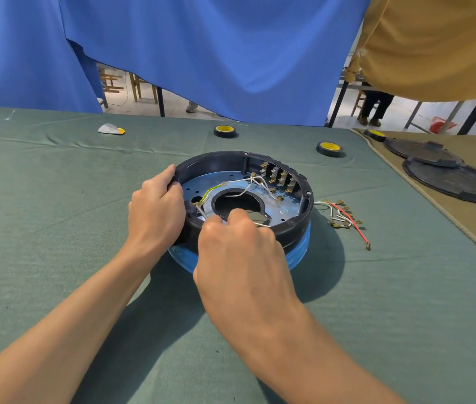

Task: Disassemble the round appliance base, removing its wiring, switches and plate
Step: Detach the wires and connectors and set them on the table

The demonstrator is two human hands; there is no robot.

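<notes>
The round black appliance base lies open side up on the green cloth, its blue ring below. Inside is a blue-grey metal plate with a central hole, and a row of switches with brass terminals stands against the far right wall. White wires and a green-yellow wire run across the plate. My left hand grips the base's left rim. At the near rim, my right hand has its fingers curled, pinching white wires. A bundle of loose wires, white and red, lies right of the base.
Two black tape rolls sit behind the base, a third tape roll on the tan cloth at right. Two black round covers lie there too. A white and orange scraper is far left. Blue curtains hang behind.
</notes>
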